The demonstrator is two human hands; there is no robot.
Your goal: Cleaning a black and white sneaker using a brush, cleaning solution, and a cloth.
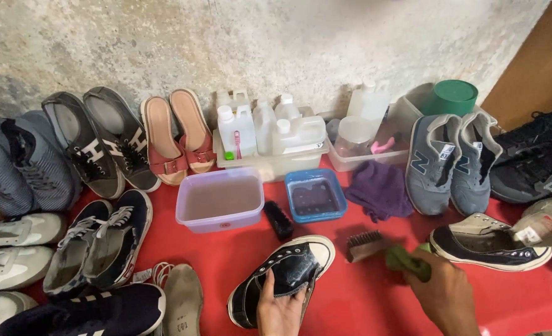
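Note:
My left hand [280, 309] grips a black canvas sneaker [285, 274] with a white toe cap by its tongue, near the bottom centre of the red mat. My right hand [443, 292] is closed on a green cloth [406, 260], just right of the sneaker. A wooden brush [364, 244] with dark bristles lies on its side right beside that cloth. A second black brush [278, 220] rests between two tubs ahead of the sneaker.
A clear tub of cloudy water [220, 200] and a blue tub [315, 195] stand mid-mat, with a purple cloth [380, 190] to their right. White bottles [268, 130] in trays line the wall. Several pairs of shoes ring the mat [363, 298] left and right.

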